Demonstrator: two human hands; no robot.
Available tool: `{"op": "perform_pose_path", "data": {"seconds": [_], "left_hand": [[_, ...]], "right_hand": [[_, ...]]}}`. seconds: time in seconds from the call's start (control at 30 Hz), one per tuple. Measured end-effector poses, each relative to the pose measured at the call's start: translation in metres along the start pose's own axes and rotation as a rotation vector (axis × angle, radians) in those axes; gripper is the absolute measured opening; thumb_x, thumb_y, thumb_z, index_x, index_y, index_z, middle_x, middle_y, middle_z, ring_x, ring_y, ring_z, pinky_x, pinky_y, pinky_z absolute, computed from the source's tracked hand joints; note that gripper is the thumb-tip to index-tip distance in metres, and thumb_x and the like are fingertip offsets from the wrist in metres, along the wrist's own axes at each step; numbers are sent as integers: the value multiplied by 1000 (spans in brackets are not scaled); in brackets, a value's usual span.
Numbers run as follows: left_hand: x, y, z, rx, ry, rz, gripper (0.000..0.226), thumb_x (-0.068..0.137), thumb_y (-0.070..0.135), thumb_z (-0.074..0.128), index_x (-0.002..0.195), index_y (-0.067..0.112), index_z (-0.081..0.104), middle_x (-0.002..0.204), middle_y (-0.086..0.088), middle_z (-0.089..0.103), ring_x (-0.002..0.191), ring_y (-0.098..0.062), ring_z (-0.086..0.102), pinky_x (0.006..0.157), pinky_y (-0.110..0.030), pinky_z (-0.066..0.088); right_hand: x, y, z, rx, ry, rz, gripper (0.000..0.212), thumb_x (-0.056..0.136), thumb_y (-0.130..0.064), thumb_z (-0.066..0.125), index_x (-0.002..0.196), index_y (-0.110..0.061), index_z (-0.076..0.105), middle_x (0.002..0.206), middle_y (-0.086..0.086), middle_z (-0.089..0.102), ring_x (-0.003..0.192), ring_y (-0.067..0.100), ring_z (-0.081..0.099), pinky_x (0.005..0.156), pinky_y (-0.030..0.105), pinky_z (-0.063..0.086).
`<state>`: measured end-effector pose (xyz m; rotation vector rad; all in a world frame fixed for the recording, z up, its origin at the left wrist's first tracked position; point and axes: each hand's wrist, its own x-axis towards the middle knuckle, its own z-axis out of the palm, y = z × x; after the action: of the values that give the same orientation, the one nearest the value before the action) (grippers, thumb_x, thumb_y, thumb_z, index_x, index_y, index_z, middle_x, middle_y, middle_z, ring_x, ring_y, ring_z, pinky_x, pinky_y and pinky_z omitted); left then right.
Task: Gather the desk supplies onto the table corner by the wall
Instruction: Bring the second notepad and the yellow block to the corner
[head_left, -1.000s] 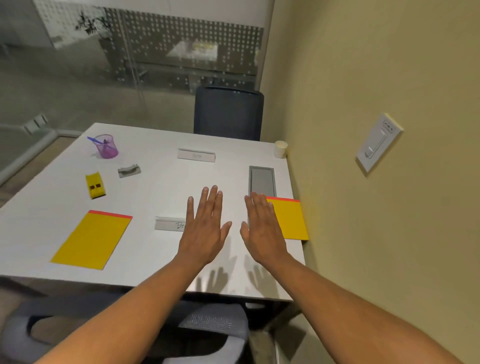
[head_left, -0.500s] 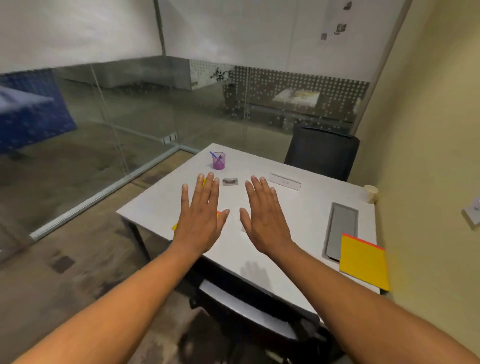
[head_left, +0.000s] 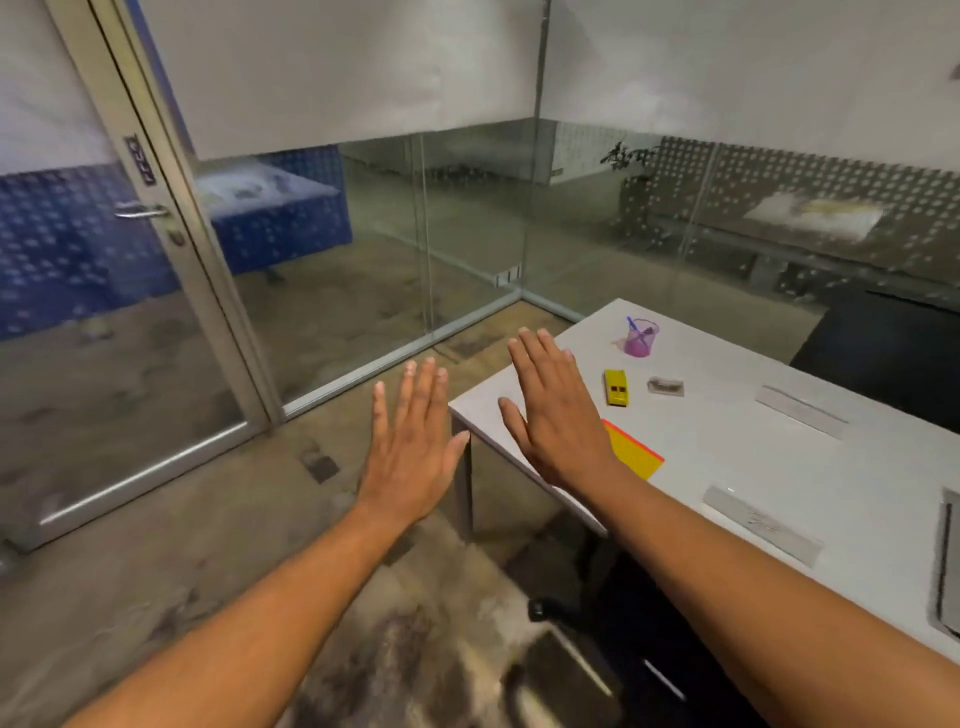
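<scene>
Head view: both hands are held out flat, palms down, fingers spread and gripping nothing. The left hand (head_left: 410, 447) hovers over the floor at about 9 o'clock from the table's near-left corner; the right hand (head_left: 558, 415) hangs above that corner, covering part of the yellow notepad (head_left: 636, 454). Neither touches anything, which reads as a ready pose before any pick rather than a reach toward one item.

The supplies lie scattered on the white table (head_left: 727, 457), so gathering looks not yet begun. The purple cup (head_left: 640, 340) stands upright at 12 o'clock with a blue pen leaning in it. The yellow stapler-like block (head_left: 616, 387) lies flat at about 5 o'clock from the cup, and a small grey clip (head_left: 665, 386) lies just beside it at 3 o'clock. One clear nameplate strip (head_left: 802, 411) lies further toward 3 o'clock; a second nameplate strip (head_left: 763, 525) lies near the front edge at 4 o'clock from the notepad. A grey tray edge (head_left: 948, 566) shows at the far right. The wall-side corner is out of view, somewhere past 3 o'clock.

The near strip bears handwriting too blurred to read. A small plate on the glass door frame (head_left: 139, 158) carries marks, also unreadable. No brands are legible.
</scene>
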<state>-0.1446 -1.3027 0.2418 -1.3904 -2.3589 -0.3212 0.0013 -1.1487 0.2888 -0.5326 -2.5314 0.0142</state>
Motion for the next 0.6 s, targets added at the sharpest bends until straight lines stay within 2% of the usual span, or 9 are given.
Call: {"op": "perform_pose_path", "data": {"seconds": [0.13, 0.3, 0.5, 0.6], "left_hand": [[7, -60, 8, 14, -27, 32, 86, 108, 55, 40, 169, 9, 1, 178, -13, -4, 165, -31, -9, 130, -63, 5], [29, -94, 22, -43, -20, 56, 86, 107, 55, 38, 168, 10, -3, 178, -12, -6, 164, -30, -11, 131, -62, 2], [79, -102, 53, -96, -42, 113, 85, 108, 55, 34, 168, 9, -2, 177, -12, -7, 164, -31, -12, 131, -61, -1], [119, -99, 75, -99, -37, 188, 83, 107, 58, 24, 168, 11, -7, 177, -11, -12, 164, -29, -14, 131, -61, 0]], "right_hand": [[28, -37, 35, -23, -30, 19, 67, 107, -45, 39, 164, -14, 20, 173, 6, 14, 161, 24, 6, 130, 45, 10], [45, -58, 65, -43, -87, 77, 66, 109, -50, 30, 165, -17, 17, 174, 5, 10, 161, 23, 3, 131, 45, 8], [82, -34, 86, -60, -76, 152, 68, 109, -51, 32, 165, -18, 14, 174, 4, 8, 161, 22, 1, 131, 43, 5], [105, -5, 98, -108, -65, 190, 68, 109, -51, 31, 166, -18, 13, 175, 4, 5, 161, 22, -1, 131, 43, 2]]}}
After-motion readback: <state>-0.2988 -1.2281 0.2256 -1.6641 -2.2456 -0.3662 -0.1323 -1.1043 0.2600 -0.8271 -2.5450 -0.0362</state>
